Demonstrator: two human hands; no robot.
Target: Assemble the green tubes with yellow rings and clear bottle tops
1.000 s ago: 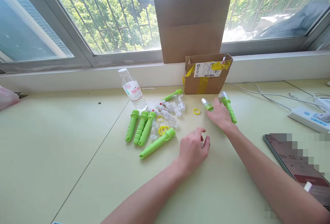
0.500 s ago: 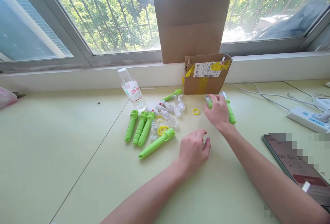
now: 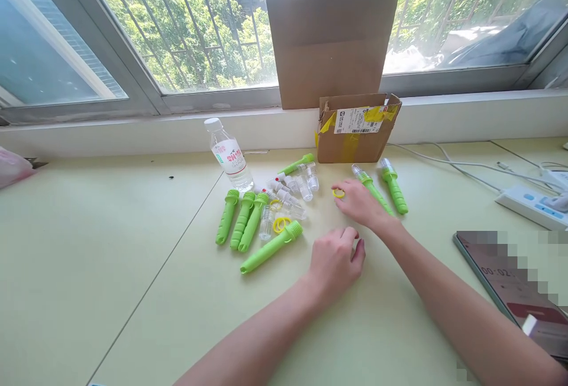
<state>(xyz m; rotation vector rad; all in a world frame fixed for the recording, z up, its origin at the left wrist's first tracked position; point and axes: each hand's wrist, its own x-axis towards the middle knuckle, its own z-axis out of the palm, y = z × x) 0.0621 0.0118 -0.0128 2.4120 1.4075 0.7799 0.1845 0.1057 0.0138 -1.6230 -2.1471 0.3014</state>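
My right hand [image 3: 356,202] is at a yellow ring [image 3: 338,193] on the table, its fingers stretched over and around the ring's edge. Beside that wrist lies a green tube with a clear ribbed cap [image 3: 371,187], and a second capped green tube [image 3: 393,187] rests further right. Nearer to me, my left hand [image 3: 335,260] rests on the table with fingers loosely curled and the thumb apart; nothing shows in it. Left of it lies an uncapped green tube with a threaded end [image 3: 270,248]. Beyond are yellow rings [image 3: 281,225] and several clear caps [image 3: 304,187].
More green tubes [image 3: 242,220] lie at the left, before a tilted-looking water bottle [image 3: 231,158]. A cardboard box [image 3: 352,143] stands against the sill. At the right are a power strip [image 3: 532,205], white cables and a phone [image 3: 510,291].
My right hand has let go of the capped green tube, leaving it beside the other capped one, and has moved left to the yellow ring. My left hand has hardly moved.
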